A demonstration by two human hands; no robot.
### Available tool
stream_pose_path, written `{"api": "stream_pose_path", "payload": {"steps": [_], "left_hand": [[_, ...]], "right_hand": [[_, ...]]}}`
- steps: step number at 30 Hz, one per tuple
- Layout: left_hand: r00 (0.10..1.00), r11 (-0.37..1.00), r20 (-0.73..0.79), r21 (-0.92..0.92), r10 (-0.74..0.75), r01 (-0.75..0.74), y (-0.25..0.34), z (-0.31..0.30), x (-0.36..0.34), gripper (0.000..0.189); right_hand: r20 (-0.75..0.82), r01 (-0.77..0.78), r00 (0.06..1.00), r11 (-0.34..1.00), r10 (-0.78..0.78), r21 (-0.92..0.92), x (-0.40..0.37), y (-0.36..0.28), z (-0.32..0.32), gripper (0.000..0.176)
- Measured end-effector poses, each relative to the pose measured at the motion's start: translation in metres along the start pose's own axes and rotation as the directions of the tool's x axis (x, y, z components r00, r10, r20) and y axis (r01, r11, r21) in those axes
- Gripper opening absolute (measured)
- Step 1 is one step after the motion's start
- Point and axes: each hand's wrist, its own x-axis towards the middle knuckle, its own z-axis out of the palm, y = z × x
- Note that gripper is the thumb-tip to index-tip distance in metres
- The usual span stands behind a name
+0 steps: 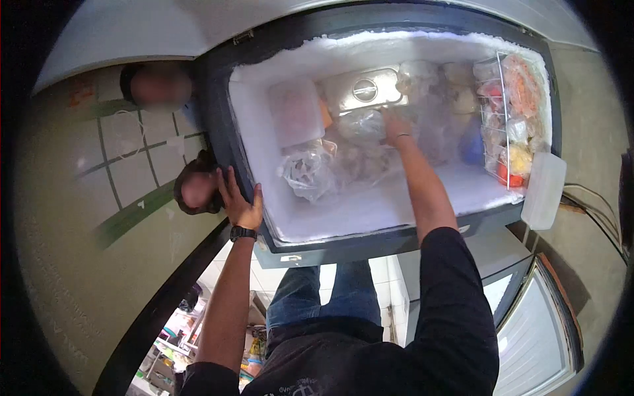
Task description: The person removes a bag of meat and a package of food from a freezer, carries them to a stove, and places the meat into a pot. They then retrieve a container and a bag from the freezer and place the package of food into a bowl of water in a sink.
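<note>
My left hand (243, 204) rests with fingers spread on the left rim of an open chest freezer (383, 244). A dark watch (243, 233) is on that wrist. My right hand (397, 127) reaches down into the freezer, beside a clear plastic bag (362, 125) with pale contents. Its fingers are hazy, and I cannot make out whether they grip the bag. Just above it lies a steel container lid (343, 94) with a round recessed handle. A frosted plastic tub (294, 112) stands to the left, and a knotted clear bag (309, 173) sits below it.
A white wire basket (506, 119) with bagged food hangs at the freezer's right end. A translucent plastic container (544, 191) stands at the right rim. Thick frost lines the walls. Two blurred head-like shapes appear at the left. A glass-fronted door (538, 330) is at lower right.
</note>
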Motion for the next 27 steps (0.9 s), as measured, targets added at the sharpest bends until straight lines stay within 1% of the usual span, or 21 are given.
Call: {"api": "stream_pose_path", "payload": {"steps": [2, 4, 5, 6, 7, 8, 10, 12, 14, 16, 17, 18, 19, 20, 21, 22, 23, 24, 25, 27], "left_hand": [[1.0, 1.0, -0.015, -0.013, 0.02, -0.021, -0.002, 0.001, 0.001, 0.082], [0.999, 0.999, -0.032, -0.025, 0.042, -0.043, -0.002, 0.001, 0.001, 0.081], [0.999, 0.999, -0.03, -0.041, 0.034, -0.035, -0.001, 0.001, 0.002, 0.081], [0.999, 0.998, -0.028, -0.058, 0.023, -0.025, 0.0, 0.0, 0.001, 0.08], [0.999, 0.998, -0.029, -0.062, 0.023, -0.025, 0.0, -0.001, 0.001, 0.08], [0.999, 0.998, -0.031, -0.054, 0.027, -0.028, 0.0, 0.0, 0.002, 0.08], [0.999, 0.998, -0.026, -0.049, 0.029, -0.03, -0.001, -0.003, 0.001, 0.08], [1.0, 0.998, -0.009, -0.057, -0.003, 0.002, 0.002, -0.002, 0.001, 0.08], [1.0, 0.999, -0.011, -0.051, 0.002, -0.002, 0.002, -0.002, 0.002, 0.08], [1.0, 0.999, -0.012, -0.04, 0.002, -0.003, 0.002, -0.001, 0.001, 0.079], [1.0, 0.999, -0.005, -0.047, 0.001, -0.001, 0.001, 0.0, 0.001, 0.079], [1.0, 0.999, 0.002, -0.053, 0.0, 0.0, 0.001, -0.001, 0.001, 0.079], [1.0, 0.999, 0.002, -0.046, 0.0, 0.0, 0.001, -0.002, 0.001, 0.079], [1.0, 0.999, 0.0, -0.047, -0.006, 0.006, 0.002, -0.003, 0.001, 0.079], [1.0, 0.999, -0.003, -0.051, -0.012, 0.012, 0.004, -0.003, 0.001, 0.079], [1.0, 0.999, -0.004, -0.047, -0.014, 0.014, 0.004, -0.002, 0.001, 0.079], [1.0, 1.0, -0.01, -0.027, 0.003, -0.003, 0.002, -0.001, 0.001, 0.079], [1.0, 1.0, -0.017, -0.007, 0.02, -0.02, 0.001, -0.001, 0.001, 0.079], [1.0, 1.0, -0.018, 0.002, 0.011, -0.011, 0.001, -0.001, 0.001, 0.079], [1.0, 0.997, -0.024, -0.072, 0.018, -0.019, 0.002, -0.002, 0.0, 0.079]], "right_hand": [[0.072, -0.03, 0.997, 0.999, 0.028, 0.029, 0.007, -0.011, 0.018, 0.072], [0.227, -0.14, 0.965, 0.989, 0.127, 0.038, 0.027, -0.013, 0.044, 0.032], [0.229, -0.139, 0.965, 0.989, 0.127, 0.039, 0.023, -0.015, 0.042, 0.032], [0.178, -0.127, 0.977, 0.99, 0.115, 0.055, 0.016, -0.014, 0.039, 0.025], [0.121, -0.114, 0.987, 0.991, 0.106, 0.068, 0.012, -0.01, 0.033, 0.024], [0.118, -0.118, 0.987, 0.991, 0.11, 0.064, 0.011, -0.002, 0.017, 0.024], [0.185, -0.265, 0.953, 0.957, 0.242, 0.115, 0.0, 0.021, -0.013, 0.026], [0.064, -0.354, 0.935, 0.932, 0.35, 0.079, -0.015, 0.067, -0.023, 0.028], [0.025, -0.335, 0.942, 0.942, 0.334, 0.029, -0.043, 0.11, -0.059, 0.027], [-0.025, -0.262, 0.965, 0.965, 0.261, -0.026, -0.06, 0.163, -0.052, 0.042], [-0.02, -0.259, 0.966, 0.966, 0.258, -0.023, -0.069, 0.157, -0.059, 0.042], [0.009, -0.398, 0.916, 0.913, 0.4, -0.086, -0.083, 0.145, -0.075, 0.059], [0.028, -0.525, 0.845, 0.838, 0.534, -0.151, -0.091, 0.13, -0.089, 0.077], [0.144, -0.426, 0.887, 0.898, 0.438, -0.109, -0.085, 0.117, -0.095, 0.09], [0.252, -0.326, 0.91, 0.944, 0.329, -0.055, -0.079, 0.101, -0.098, 0.103], [0.158, -0.108, 0.984, 0.981, 0.083, 0.158, -0.081, 0.075, -0.096, 0.105], [0.013, 0.139, 0.988, 0.93, -0.153, 0.339, -0.087, 0.038, -0.094, 0.108], [0.101, 0.255, 0.94, 0.866, -0.327, 0.43, -0.093, -0.013, -0.117, 0.11], [-0.309, 0.584, 0.81, 0.641, -0.498, 0.498, -0.095, -0.05, -0.087, 0.114], [-0.14, 0.521, 0.825, 0.642, -0.547, 0.563, -0.112, -0.143, -0.08, 0.122]]}}
